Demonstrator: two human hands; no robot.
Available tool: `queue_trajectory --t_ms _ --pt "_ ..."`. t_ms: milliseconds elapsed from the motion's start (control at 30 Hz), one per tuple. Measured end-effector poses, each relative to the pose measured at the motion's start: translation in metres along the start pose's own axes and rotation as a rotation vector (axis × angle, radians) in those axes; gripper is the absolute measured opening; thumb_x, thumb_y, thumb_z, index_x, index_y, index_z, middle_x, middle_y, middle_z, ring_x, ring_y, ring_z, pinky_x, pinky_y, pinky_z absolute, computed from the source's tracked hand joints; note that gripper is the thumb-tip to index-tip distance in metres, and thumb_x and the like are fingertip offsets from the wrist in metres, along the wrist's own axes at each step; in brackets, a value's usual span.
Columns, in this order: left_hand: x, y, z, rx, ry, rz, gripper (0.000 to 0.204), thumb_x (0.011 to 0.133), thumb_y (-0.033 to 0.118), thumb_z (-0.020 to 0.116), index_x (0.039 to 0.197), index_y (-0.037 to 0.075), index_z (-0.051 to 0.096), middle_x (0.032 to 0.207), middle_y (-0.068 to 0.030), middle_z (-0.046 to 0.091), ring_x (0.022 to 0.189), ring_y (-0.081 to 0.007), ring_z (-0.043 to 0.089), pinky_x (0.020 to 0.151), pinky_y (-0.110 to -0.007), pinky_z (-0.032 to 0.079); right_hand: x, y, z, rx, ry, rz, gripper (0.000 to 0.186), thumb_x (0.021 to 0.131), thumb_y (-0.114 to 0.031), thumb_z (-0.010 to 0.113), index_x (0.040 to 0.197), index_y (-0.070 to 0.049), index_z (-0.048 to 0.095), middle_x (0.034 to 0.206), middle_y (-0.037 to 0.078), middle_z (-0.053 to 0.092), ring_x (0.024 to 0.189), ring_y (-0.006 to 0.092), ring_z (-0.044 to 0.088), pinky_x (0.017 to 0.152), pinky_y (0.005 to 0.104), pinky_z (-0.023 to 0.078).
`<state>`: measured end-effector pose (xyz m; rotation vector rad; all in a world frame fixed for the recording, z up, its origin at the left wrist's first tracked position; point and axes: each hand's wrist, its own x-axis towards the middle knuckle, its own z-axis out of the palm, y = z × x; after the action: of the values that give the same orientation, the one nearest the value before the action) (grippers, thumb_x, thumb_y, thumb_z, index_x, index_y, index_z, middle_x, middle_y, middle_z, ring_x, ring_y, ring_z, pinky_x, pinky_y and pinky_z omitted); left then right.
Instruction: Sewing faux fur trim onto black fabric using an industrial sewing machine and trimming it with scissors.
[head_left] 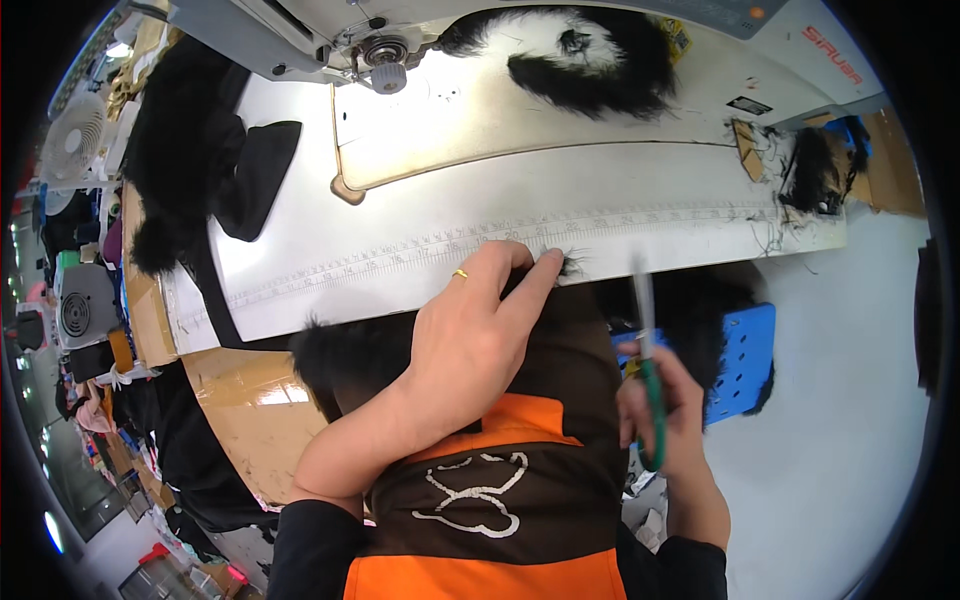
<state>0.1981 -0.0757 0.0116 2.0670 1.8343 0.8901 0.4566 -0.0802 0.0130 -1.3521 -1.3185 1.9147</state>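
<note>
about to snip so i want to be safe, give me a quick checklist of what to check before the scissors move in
1. Fur piece held down: ok. The left hand presses the black fur piece at the edge of the sewing table.
2. Scissors gripped: ok. The right hand holds the green-handled scissors, blades pointing up.
3. Blades away from the left fingers: ok for now, a gap shows between them.
4. Blades open or closed: cannot tell, they are blurred.
5. Cut spot visible: cannot tell. Only a small fur tuft shows past the fingertips.
6. Table edge free near the cut: not ok, loose threads lie to the right.
</note>
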Motion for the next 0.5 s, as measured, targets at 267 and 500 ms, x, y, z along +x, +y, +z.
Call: queue_trajectory --t_ms 267,500 --pt "0.009 -0.017 -0.003 -0.079 0.100 0.006 0.030 0.080 -0.008 0.079 0.107 0.005 0.076 0.100 -0.0099 0.069 0.088 -0.0288 0.069 0.072 -0.037 0.056 0.013 -0.013 0.019 -0.022 -0.201 0.116 0.041 0.107 -0.009 0.061 0.146 0.002 0.054 0.075 0.002 0.061 0.054 0.0059 0.059 0.050 0.0212 0.046" --pt "0.016 -0.015 -0.004 -0.077 0.068 -0.041 0.026 0.083 -0.008 0.078 0.107 0.003 0.075 0.100 -0.0113 0.068 0.085 -0.0296 0.070 0.072 -0.036 0.056 0.018 -0.024 0.023 -0.018 -0.219 0.158 0.041 0.107 -0.012 0.063 0.145 0.003 0.054 0.076 0.002 0.062 0.054 0.0057 0.059 0.050 0.0216 0.046"
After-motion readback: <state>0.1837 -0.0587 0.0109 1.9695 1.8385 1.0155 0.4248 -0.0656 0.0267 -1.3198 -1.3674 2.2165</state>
